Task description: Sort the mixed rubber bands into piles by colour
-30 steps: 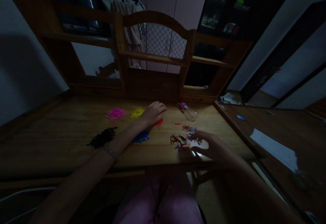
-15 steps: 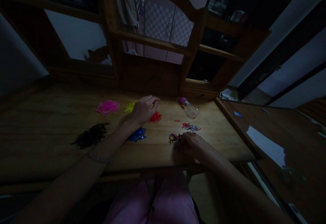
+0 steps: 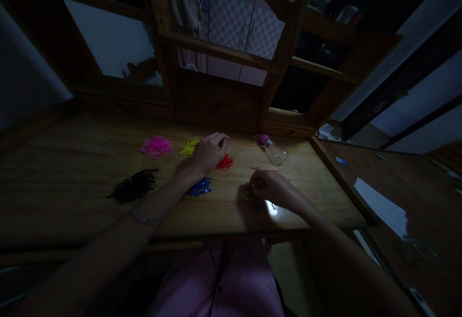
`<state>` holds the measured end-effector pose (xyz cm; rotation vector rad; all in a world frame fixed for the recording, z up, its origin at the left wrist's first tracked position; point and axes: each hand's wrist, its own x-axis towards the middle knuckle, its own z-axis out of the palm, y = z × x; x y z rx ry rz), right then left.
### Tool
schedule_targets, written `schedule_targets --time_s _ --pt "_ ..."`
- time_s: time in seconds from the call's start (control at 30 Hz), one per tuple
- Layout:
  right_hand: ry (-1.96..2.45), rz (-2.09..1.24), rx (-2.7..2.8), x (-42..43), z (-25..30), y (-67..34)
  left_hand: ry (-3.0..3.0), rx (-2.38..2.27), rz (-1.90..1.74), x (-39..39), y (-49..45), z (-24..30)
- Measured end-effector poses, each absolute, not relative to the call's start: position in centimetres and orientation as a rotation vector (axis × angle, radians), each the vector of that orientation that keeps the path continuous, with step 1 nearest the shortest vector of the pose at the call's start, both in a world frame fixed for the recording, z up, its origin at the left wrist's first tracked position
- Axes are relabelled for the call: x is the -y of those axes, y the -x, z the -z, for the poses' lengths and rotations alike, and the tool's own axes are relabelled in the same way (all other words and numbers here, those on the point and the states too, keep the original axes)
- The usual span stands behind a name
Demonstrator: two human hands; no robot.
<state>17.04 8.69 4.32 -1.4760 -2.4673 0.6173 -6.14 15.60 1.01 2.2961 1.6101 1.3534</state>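
Small heaps of coloured rubber bands lie on a wooden desk [image 3: 90, 163]: pink [image 3: 156, 145], yellow [image 3: 188, 146], red [image 3: 224, 163], blue [image 3: 199, 187] and black [image 3: 133, 186]. My left hand [image 3: 208, 152] rests between the yellow and red heaps, fingers curled loosely, nothing visible in it. My right hand [image 3: 270, 187] lies with fingers bent over a mixed pile of bands, hiding most of it; only a few ends show at its left edge. Whether it grips any is hidden.
A small clear bottle with a pink cap [image 3: 273, 151] lies on its side at the back right of the desk. A wooden hutch with shelves [image 3: 224, 52] rises behind. White paper [image 3: 382, 207] lies on a dark surface to the right.
My right hand has slid left and back onto the mixed pile, covering it. My left hand stays by the red heap. The camera has tilted down slightly.
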Motion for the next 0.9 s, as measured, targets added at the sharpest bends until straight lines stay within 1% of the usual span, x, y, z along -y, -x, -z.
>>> schedule_targets --time_s 0.33,0.53,0.6,0.67,0.83,0.9 --pt "1.416 -0.637 2.550 -9.1 -3.7 -17.4 -2.248 -1.644 -1.330 -15.7 5.9 -0.9" --pt "1.548 -0.506 2.592 -10.0 -3.0 -16.8 -2.232 -1.648 -1.344 -15.7 6.1 -0.8" --pt "1.559 -0.516 2.569 -10.4 -3.0 -16.8 -2.224 -1.650 -1.351 -15.8 6.2 -0.8" --pt "1.546 -0.642 2.523 -10.9 -3.2 -17.2 -2.214 -1.656 -1.353 -15.8 6.2 -0.7" --pt "1.407 -1.220 2.338 -12.8 -4.6 -19.1 -2.181 -1.672 -1.346 -16.0 6.2 -0.6" --pt "1.369 -1.402 2.222 -13.4 -4.7 -19.9 -2.176 -1.656 -1.357 -16.0 6.3 -0.6"
